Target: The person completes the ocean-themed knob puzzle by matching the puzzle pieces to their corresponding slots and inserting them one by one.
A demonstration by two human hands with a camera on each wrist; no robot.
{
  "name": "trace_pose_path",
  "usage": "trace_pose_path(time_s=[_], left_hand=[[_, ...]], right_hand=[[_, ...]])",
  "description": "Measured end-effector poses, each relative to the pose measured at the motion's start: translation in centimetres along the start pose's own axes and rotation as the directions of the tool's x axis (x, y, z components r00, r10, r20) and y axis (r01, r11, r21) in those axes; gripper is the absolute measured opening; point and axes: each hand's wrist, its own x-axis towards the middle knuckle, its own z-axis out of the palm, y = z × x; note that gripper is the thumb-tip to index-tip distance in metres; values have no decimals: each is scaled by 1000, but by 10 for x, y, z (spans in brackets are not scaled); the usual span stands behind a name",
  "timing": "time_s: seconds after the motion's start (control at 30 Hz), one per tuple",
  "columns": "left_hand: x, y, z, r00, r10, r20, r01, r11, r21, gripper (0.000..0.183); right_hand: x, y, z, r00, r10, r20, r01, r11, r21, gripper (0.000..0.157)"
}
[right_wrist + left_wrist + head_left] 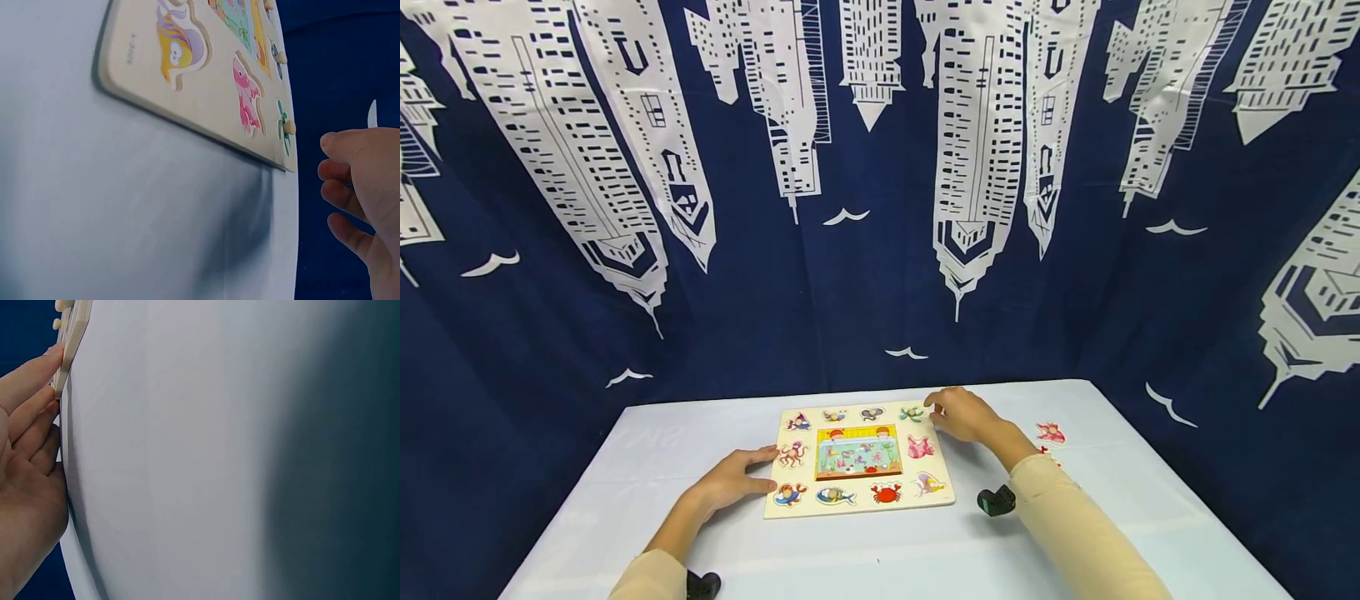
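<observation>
A wooden peg puzzle board [859, 412] with sea animals round a printed aquarium scene lies flat on the table. My left hand [726, 481] touches the board's left edge with thumb and fingers fairly straight; in the left wrist view its thumb [28, 378] rests against that edge. Beside the far right corner is my right hand [966, 414], its fingers loosely bent and holding nothing. The right wrist view shows it apart from the board, near the knobbed green piece [284, 128]. A pink fish shape [246, 97] and a yellow fish shape [178, 49] show no knobs.
To the right of the board lies a loose pink-red piece [1051, 432]. Another red piece [1049, 456] is partly hidden by my right forearm. The white-covered table [865, 554] meets a dark blue curtain [865, 292] printed with white buildings.
</observation>
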Motion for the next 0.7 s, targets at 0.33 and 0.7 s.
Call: trace_pose_path(time_s=[0.33, 0.7], left_hand=[[-2, -1, 0, 1000, -10, 4, 10, 1000, -17, 64], [-1, -1, 0, 1000, 3, 3, -3, 1000, -9, 63]], right_hand=[[-19, 7, -14, 1000, -18, -1, 18, 1000, -24, 22], [-42, 23, -27, 1000, -28, 6, 28, 998, -63, 22]])
